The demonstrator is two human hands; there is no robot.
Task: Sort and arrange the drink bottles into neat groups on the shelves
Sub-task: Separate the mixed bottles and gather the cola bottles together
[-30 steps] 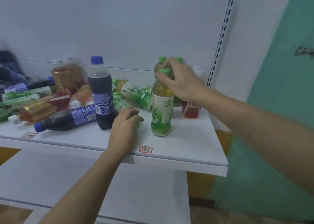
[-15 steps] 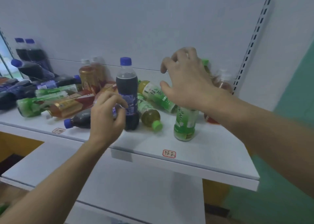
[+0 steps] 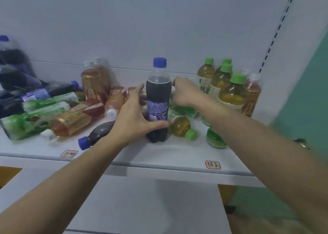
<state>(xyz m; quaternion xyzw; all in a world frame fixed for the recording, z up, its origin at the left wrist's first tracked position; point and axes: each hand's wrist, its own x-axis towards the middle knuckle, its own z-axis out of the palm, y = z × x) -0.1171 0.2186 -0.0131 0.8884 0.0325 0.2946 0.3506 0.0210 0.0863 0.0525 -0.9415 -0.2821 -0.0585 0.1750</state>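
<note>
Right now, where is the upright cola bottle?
In the head view, the upright cola bottle stands mid-shelf near the front edge, between the left hand and a lying green tea bottle.

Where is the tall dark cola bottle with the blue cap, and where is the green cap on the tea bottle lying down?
Upright dark cola bottle point(image 3: 157, 99): head view, on its label.
Lying tea bottle's green cap point(image 3: 191, 134): head view, cap side.
</note>
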